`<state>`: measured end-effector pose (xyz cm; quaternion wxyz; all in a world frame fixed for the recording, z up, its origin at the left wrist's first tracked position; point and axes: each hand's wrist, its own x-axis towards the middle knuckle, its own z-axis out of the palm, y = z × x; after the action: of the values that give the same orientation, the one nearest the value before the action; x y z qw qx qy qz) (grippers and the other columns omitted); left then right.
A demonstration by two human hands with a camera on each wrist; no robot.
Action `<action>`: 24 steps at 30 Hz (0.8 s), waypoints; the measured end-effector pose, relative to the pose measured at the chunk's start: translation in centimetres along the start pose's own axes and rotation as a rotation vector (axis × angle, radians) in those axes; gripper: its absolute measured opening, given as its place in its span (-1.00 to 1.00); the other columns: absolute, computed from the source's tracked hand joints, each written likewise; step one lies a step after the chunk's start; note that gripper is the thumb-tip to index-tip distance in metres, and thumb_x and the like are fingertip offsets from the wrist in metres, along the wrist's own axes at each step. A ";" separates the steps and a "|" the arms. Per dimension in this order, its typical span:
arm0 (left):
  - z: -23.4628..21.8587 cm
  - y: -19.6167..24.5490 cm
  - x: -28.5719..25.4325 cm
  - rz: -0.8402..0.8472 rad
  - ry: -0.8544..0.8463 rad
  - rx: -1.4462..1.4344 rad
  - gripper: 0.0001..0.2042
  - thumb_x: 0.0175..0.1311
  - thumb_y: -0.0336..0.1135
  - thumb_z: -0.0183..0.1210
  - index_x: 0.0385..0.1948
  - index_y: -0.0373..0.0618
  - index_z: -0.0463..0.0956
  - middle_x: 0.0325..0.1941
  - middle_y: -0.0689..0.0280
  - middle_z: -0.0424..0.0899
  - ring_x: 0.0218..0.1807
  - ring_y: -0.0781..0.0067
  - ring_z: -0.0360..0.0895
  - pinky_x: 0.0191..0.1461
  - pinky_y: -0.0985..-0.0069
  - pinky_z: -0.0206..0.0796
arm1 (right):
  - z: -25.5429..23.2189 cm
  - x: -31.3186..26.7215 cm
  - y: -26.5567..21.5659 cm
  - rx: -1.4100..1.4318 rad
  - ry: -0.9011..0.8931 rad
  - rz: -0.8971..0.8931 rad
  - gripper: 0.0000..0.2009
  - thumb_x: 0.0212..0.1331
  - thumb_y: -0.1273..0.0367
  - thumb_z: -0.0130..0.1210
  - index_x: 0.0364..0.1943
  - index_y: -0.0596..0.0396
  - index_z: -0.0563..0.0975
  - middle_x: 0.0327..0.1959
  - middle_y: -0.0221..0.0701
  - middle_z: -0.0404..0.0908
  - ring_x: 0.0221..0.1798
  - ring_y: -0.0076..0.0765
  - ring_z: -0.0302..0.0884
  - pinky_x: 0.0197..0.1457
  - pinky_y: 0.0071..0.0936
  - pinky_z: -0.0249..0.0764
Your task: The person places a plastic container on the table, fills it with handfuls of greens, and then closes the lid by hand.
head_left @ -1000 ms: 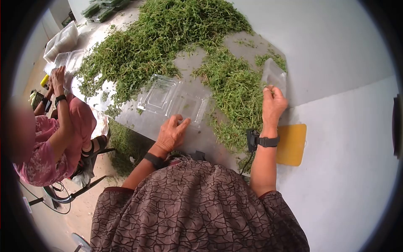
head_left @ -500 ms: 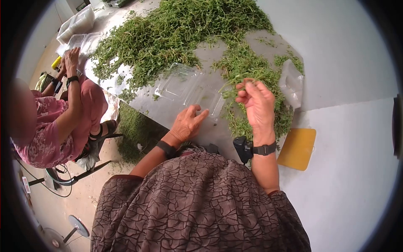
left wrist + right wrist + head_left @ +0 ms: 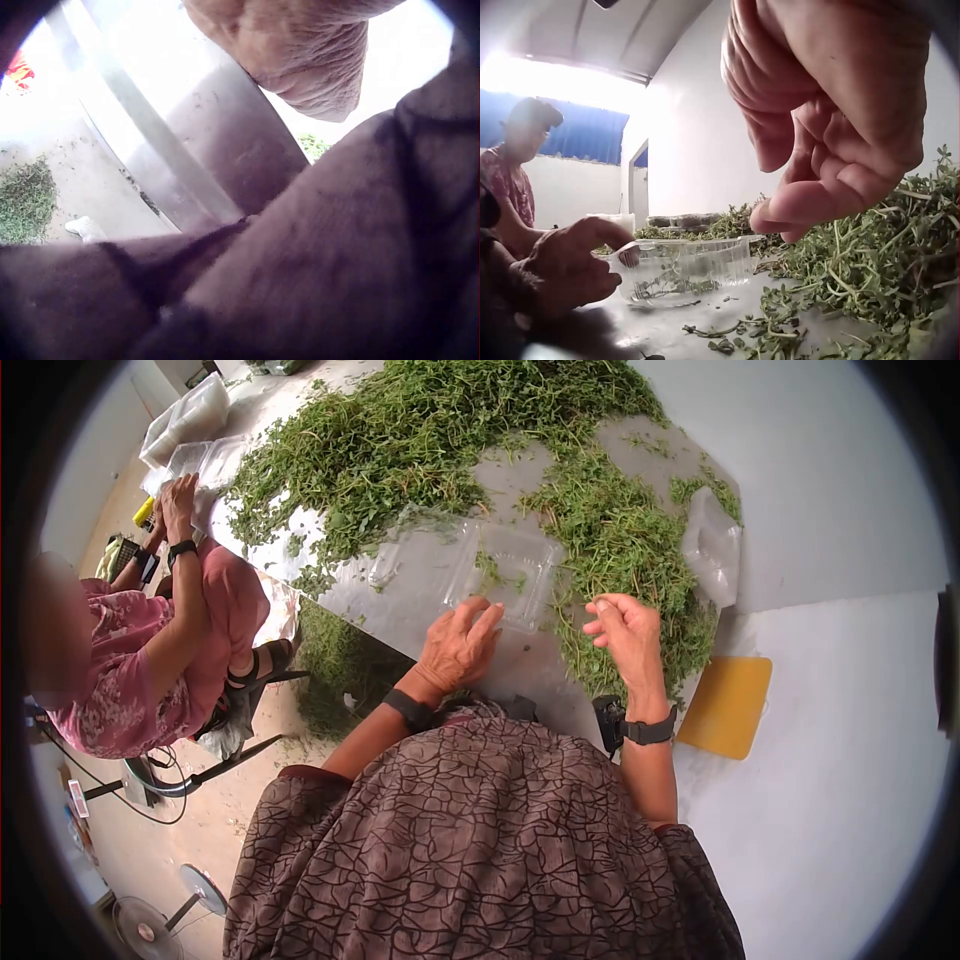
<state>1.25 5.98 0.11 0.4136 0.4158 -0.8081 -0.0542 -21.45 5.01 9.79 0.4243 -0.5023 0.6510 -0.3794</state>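
Note:
The left hand (image 3: 460, 645) is at the near edge of a clear hinged container (image 3: 552, 575); in the right wrist view one bent fingertip of the left hand (image 3: 574, 262) reaches over the rim of the container (image 3: 705, 274), the thumb outside. A few green sprigs (image 3: 490, 572) lie in it. Just right of the container hovers the right hand (image 3: 628, 638), fingers loosely bent; no item shows between them, and a gap shows in the right wrist view. Loose greens (image 3: 640, 550) lie beside and below it. The left wrist view shows only part of the left hand (image 3: 300, 56), not its fingertips.
A large heap of greens (image 3: 400, 435) covers the back of the table. To the right are another clear container (image 3: 712, 550) and a yellow board (image 3: 728, 708). Stacked containers (image 3: 187, 420) stand at far left, near a seated person in pink (image 3: 150, 650).
From the far-right container, the right hand has moved left and back slightly right; greens it pinched half a second ago no longer show in it. Sprigs now show in the near container. The view has shifted.

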 end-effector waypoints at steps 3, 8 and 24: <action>-0.2 -0.1 -0.1 0.014 0.020 -0.033 -0.53 -0.13 -0.52 0.24 -0.06 -0.07 0.41 -0.13 0.22 0.45 -0.43 0.31 0.49 -0.34 0.38 0.39 | -0.9 -1.1 1.8 0.001 0.003 0.070 -0.80 0.22 0.43 -0.01 -0.23 0.29 0.58 -0.35 -0.35 0.63 -0.45 -0.54 0.57 -0.45 -0.63 0.45; -0.4 -0.2 -0.1 0.025 -0.086 0.025 -0.66 -0.06 -0.43 0.24 -0.17 -0.04 0.47 -0.19 0.26 0.45 -0.34 0.31 0.50 -0.33 0.40 0.36 | -3.7 -2.6 3.9 -0.020 0.181 0.045 -0.83 0.19 0.45 0.03 -0.26 0.29 0.58 -0.48 -0.36 0.61 -0.46 -0.53 0.57 -0.45 -0.61 0.42; 0.1 0.0 -0.2 -0.044 -0.050 0.024 -0.63 -0.11 -0.51 0.21 -0.16 -0.06 0.47 -0.16 0.18 0.46 -0.35 0.21 0.47 -0.30 0.34 0.36 | -7.1 -0.6 7.1 -0.811 0.408 -0.052 -0.81 -0.01 0.31 0.20 -0.45 0.18 0.60 -0.57 -0.13 0.56 -0.46 0.04 0.51 -0.33 -0.16 0.40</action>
<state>1.21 6.09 -0.09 0.3868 0.4370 -0.8095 -0.0641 -30.32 7.56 5.82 0.0468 -0.5592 0.8043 -0.1957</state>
